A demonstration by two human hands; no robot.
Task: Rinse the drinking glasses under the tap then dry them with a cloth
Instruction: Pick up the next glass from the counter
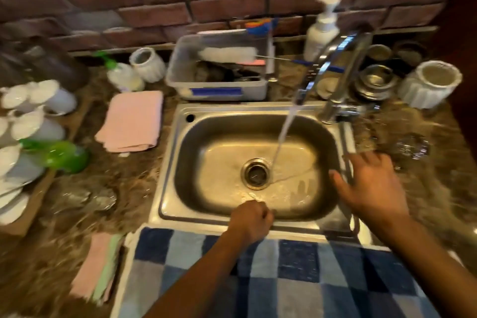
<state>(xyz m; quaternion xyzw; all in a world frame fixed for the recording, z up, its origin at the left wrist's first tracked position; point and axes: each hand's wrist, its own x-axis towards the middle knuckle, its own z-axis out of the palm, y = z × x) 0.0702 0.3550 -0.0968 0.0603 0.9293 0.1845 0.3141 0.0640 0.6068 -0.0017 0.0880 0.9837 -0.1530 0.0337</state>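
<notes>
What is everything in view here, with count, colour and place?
sink: 1, steel, centre
tap: 1, chrome, running, back right of sink
glasses: clear, blurred, counter right of sink; count unclear
pink cloth: 1, folded, left of sink
cloth stack: pink and green, front left
tub: 1, clear, holds a brush, behind sink
pump bottle: 1, white, by wall
spray bottle: 1, green-topped, back left
white jars: 2, either side at back
steel bowls: several, back right
white crockery: many, far left
mat: 1, blue checked, front
left hand: curled, front sink rim
right hand: spread, right sink rim
</notes>
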